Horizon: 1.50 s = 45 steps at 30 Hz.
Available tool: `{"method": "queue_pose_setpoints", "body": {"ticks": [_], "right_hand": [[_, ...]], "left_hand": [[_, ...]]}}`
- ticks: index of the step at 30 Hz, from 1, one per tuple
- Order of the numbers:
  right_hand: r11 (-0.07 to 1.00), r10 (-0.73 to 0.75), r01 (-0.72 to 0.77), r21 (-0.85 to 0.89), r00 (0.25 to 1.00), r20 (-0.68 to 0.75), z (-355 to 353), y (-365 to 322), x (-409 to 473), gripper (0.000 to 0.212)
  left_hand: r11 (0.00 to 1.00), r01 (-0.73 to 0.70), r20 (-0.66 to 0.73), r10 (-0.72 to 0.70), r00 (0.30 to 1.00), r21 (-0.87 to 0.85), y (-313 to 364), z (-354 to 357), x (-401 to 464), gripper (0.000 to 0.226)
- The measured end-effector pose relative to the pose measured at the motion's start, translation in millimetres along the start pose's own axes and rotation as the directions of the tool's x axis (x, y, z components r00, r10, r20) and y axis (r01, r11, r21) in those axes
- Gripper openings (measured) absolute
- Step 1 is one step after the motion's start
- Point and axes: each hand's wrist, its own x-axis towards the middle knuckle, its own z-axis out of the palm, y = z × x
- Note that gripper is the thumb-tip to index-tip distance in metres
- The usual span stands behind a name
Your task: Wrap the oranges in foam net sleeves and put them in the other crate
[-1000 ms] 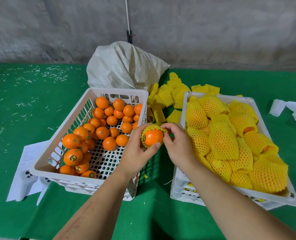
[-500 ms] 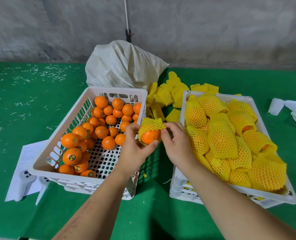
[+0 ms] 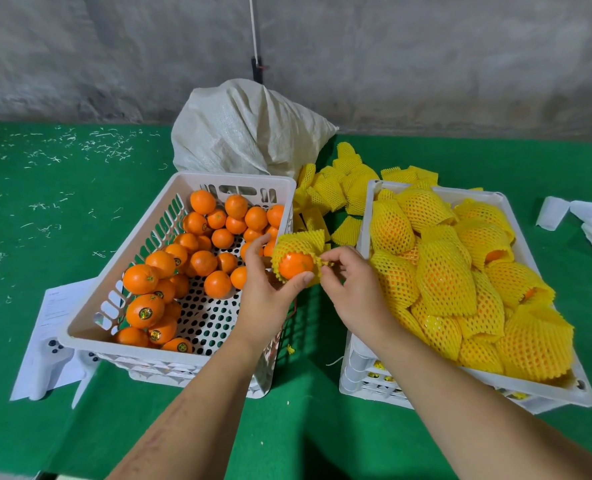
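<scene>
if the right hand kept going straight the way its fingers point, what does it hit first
Probably the yellow foam net sleeve around the orange that the left hand holds; the right hand already pinches its edge.

1. We see a green felt-covered table.
2. On it rest two white perforated plastic crates, a white woven sack, loose yellow foam net sleeves and white paper sheets.

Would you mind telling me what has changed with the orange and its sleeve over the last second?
The foam net sleeve has been drawn further over the orange, now covering its top and sides; only the near face shows. The left hand still holds the orange, and the right hand now pinches the sleeve's right edge. Both crates, the loose oranges and the wrapped ones look unchanged.
</scene>
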Motion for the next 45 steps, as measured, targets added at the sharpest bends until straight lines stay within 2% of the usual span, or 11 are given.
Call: {"method": "queue_pose_setpoints", "body": {"ticks": [3,7,13,18,22,24,26,33,36,40,45], "right_hand": [[0.998,-0.067,0.067,0.013,0.997,0.042,1,-2,-2,0.011],[0.999,0.047,-0.046,-0.027,0.998,0.039,4,0,3,0.032],[0.999,0.029,-0.027,0.038,0.997,-0.076,1,5,3,0.017],[0.994,0.069,-0.069,0.084,0.998,-0.004,1,2,1,0.012],[0.986,0.146,-0.148,0.081,0.989,0.036,2,-7,1,0.043],[0.975,0.221,-0.218,-0.045,0.972,0.079,4,-11,2,0.083],[0.956,0.218,-0.194,-0.220,0.972,0.091,6,-11,4,0.103],[0.980,0.176,-0.182,-0.075,0.981,-0.084,4,-4,6,0.083],[0.984,0.173,-0.178,-0.022,0.977,-0.127,4,-4,5,0.077],[0.990,0.129,-0.132,-0.051,0.991,-0.042,5,-9,2,0.069],[0.995,0.103,-0.103,-0.007,0.987,0.120,2,-12,-2,0.077]], "left_hand": [[0.991,0.019,0.003,-0.020,1.000,0.133,4,-1,3,0.079],[0.997,0.023,0.138,-0.032,0.990,0.071,0,-4,0,0.081],[0.989,0.005,0.103,-0.020,0.994,0.146,-3,-1,1,0.074],[0.988,0.029,0.088,-0.043,0.995,0.153,-5,0,2,0.072],[0.991,-0.005,0.134,-0.013,0.991,0.133,-4,-3,-1,0.068],[0.971,-0.082,0.185,0.040,0.982,0.226,-5,-3,-1,0.069],[0.936,-0.154,0.223,0.084,0.971,0.316,-6,0,0,0.072],[0.982,-0.022,0.041,0.014,0.999,0.189,-6,3,-2,0.058],[0.956,-0.131,0.138,0.097,0.986,0.261,0,7,-8,0.052],[0.943,-0.219,0.275,0.147,0.950,0.250,4,7,-9,0.047],[0.997,0.064,0.217,-0.055,0.975,-0.035,12,3,-7,0.059]]}}
